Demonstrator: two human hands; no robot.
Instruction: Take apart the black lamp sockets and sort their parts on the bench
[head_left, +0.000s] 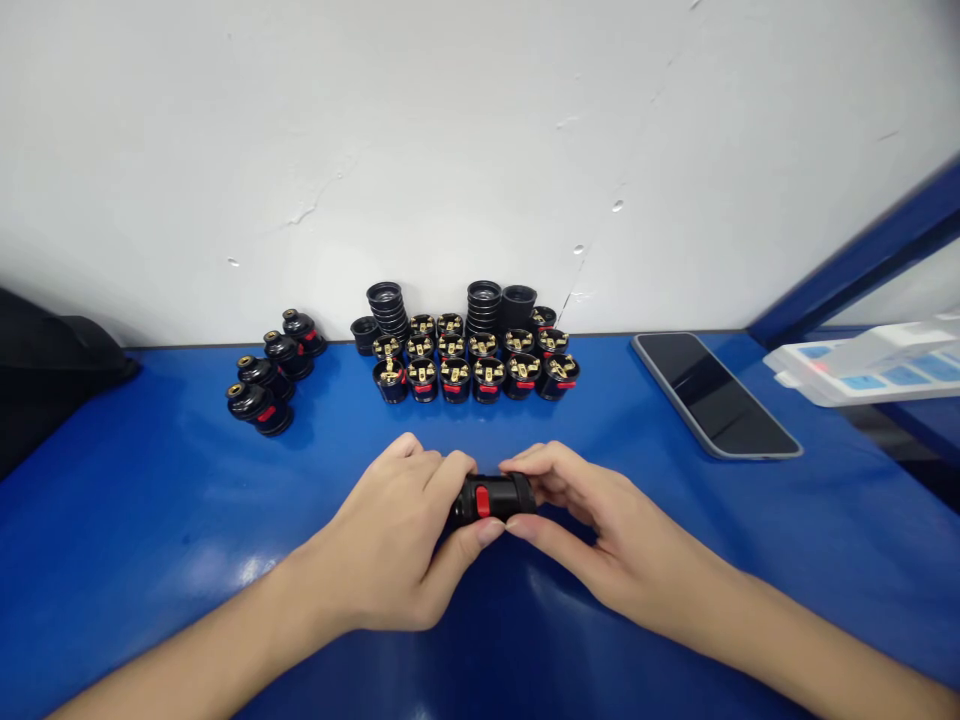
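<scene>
Socket: a small black cylinder (502, 497) lying sideways between your hands, above the near middle of the blue table (150, 560).
Look: dark, with a soft shine; a bright red tab (482, 501) on the side facing you, and a wider band (523, 492) round its right end. Your fingers hide much of the left end.
Handling: probably light and stiff, perhaps hard plastic; the smooth shell may slip a little. The tab looks the likeliest part to catch or knock.
Where to hold: best round the plain shell at each end, clear of the tab.
Left hand (397, 545): fingers curled closely over the left end, thumb along the near side just below the tab.
Right hand (600, 525): thumb and fingers parted only by the width of the right end, gripping it; the thumb tips nearly meet.
Beyond: open black bodies (455, 380) with brass contacts, in rows.
Left: four capped bodies (260, 408).
Right: a phone (720, 390).
</scene>
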